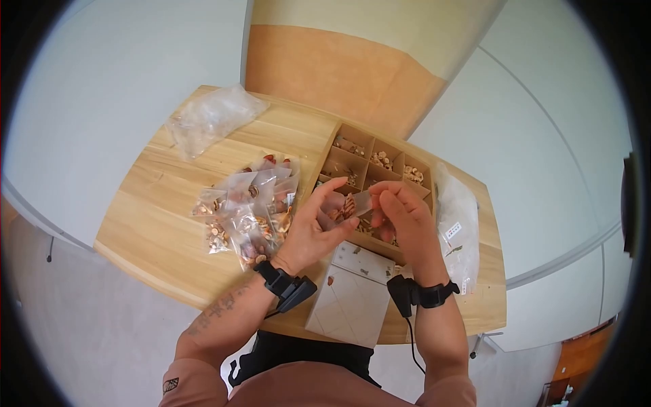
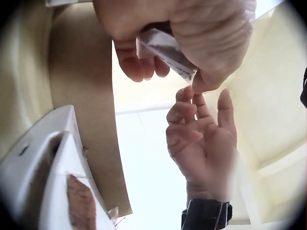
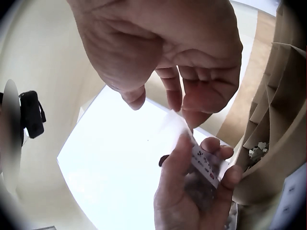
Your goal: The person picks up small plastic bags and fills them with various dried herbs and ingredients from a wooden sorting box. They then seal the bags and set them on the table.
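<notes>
Presently, the left hand (image 1: 312, 227) grasps a small translucent plastic bag (image 1: 361, 203) between its curled fingers and thumb, holding it above the near edge of a divided brown box (image 1: 380, 250). Through the thin, slightly frosty film show reddish-brown, ridged pieces, and the right wrist view reveals a white strip printed with dark characters. Meanwhile the right hand (image 1: 410, 217), its fingers bent, meets the bag's right end with its fingertips; whether they pinch the film or merely touch it, I cannot tell. Matte and board-like, the box is split by thin upright walls into squarish compartments, and the far right ones hold pale, roundish slices (image 1: 413, 174). Nearer the person lies a smooth white panel (image 1: 349, 305) marked with faint diagonal lines, a flat rust-brown flake (image 1: 330, 280) on its left part. To the left, glossy little pouches (image 1: 254, 197) with brown, red and cream contents overlap in a loose heap. Farther left rests a large, crumpled clear bag (image 1: 210, 119), while another wrinkled clear sack (image 1: 464, 220) with a white label lies right of the box. Everything sits on a pale wooden table (image 1: 149, 210) with long streaky grain.
</notes>
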